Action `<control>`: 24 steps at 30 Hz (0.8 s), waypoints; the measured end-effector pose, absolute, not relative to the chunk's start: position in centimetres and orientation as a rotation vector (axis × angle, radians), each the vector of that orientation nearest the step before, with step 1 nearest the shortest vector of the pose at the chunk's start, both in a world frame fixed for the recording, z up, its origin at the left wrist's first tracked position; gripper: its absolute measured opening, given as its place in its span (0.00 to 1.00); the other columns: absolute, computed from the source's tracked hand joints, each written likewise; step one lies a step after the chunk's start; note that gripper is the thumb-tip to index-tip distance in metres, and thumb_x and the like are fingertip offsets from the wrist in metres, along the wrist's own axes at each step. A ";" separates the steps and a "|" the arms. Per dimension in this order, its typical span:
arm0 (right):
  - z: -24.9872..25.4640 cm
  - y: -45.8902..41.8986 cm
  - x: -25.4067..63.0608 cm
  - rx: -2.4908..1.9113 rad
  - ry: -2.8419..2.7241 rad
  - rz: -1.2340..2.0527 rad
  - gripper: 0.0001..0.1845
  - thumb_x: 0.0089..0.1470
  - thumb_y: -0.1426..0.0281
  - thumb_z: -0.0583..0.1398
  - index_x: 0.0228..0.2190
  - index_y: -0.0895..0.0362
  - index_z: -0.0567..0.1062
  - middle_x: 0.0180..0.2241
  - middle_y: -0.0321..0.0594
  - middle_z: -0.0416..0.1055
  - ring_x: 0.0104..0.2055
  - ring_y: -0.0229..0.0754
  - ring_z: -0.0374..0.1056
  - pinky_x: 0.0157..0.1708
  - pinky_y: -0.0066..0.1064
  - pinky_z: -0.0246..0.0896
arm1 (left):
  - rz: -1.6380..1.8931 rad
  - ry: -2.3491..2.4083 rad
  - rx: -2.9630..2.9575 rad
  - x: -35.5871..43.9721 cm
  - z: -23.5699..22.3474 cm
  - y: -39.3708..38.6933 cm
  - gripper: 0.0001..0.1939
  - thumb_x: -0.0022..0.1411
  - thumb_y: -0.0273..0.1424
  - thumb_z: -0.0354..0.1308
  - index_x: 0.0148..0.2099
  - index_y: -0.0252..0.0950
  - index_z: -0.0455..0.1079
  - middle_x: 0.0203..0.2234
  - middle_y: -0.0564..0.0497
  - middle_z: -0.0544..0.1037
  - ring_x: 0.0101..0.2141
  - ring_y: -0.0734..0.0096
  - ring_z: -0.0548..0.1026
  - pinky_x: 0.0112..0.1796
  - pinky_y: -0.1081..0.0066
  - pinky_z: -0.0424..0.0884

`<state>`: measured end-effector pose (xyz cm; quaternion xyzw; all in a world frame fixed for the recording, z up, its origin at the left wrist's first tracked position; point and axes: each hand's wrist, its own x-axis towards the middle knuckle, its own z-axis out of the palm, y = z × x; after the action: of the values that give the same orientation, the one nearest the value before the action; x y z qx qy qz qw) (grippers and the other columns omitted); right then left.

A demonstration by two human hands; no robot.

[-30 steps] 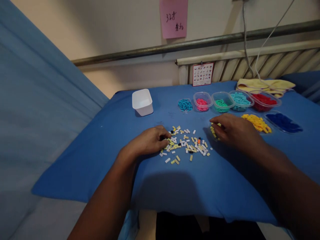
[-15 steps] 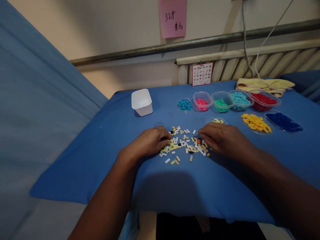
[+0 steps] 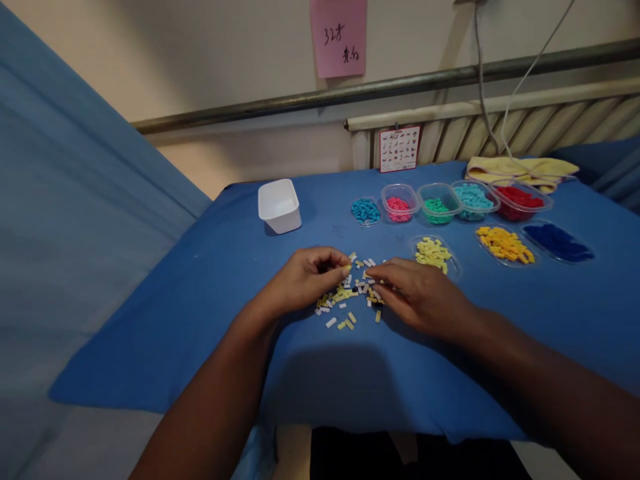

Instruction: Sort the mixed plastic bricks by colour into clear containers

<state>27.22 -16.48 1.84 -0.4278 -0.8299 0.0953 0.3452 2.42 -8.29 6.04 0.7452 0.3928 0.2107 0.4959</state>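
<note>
My left hand (image 3: 313, 277) is pinched at the left side of a loose pile of small toy bricks (image 3: 344, 293). A small yellow brick (image 3: 348, 267) shows between its thumb and index fingertip. Over the right part of the pile, my right hand (image 3: 417, 290) has its thumb and index finger apart, and no brick can be made out between them. The pile mixes pale yellow and white pieces with a few dark ones. Some of it lies hidden under my right hand. Just beyond that hand stands a clear tub of pale yellow bricks (image 3: 434, 255).
A white plastic bin (image 3: 280, 210) stands at the back left. Clear tubs hold blue (image 3: 365, 211), pink (image 3: 399, 209), green (image 3: 437, 211), turquoise (image 3: 473, 200), red (image 3: 517, 200), orange-yellow (image 3: 505, 245) and dark blue bricks (image 3: 557, 241). A yellow cloth (image 3: 520, 172) lies behind them.
My right hand has moved left from beside the pale yellow tub to over the pile, uncovering the tub. My left hand has lifted slightly, with a yellow brick now showing at its fingertips.
</note>
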 end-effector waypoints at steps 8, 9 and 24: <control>2.7 -16.5 26.4 -1.010 -2.018 0.199 0.09 0.71 0.70 0.60 0.50 0.53 0.79 0.41 0.42 0.82 0.42 0.45 0.77 0.43 0.36 0.74 | 0.438 0.827 1.738 3.3 6.0 -9.0 0.17 0.68 0.44 0.66 0.43 0.33 0.81 0.30 0.49 0.79 0.29 0.73 0.73 0.32 0.72 0.68; 2.7 -16.4 26.6 -1.022 -2.016 0.185 0.08 0.71 0.70 0.61 0.48 0.54 0.79 0.41 0.42 0.82 0.41 0.44 0.77 0.43 0.36 0.73 | 0.437 0.861 1.833 2.8 6.1 -8.6 0.16 0.69 0.43 0.65 0.43 0.33 0.82 0.32 0.48 0.80 0.31 0.72 0.74 0.34 0.71 0.69; 2.6 -16.4 26.3 -0.938 -1.996 0.164 0.07 0.70 0.72 0.62 0.48 0.54 0.78 0.45 0.44 0.81 0.46 0.44 0.78 0.48 0.37 0.75 | 0.456 0.917 1.751 3.0 6.0 -8.9 0.15 0.66 0.41 0.66 0.44 0.34 0.80 0.32 0.50 0.80 0.30 0.73 0.73 0.33 0.72 0.68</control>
<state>26.35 -16.43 2.57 -0.3790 -0.8068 0.0661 0.4484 3.00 -8.92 5.98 0.7330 0.3837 0.1908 0.5282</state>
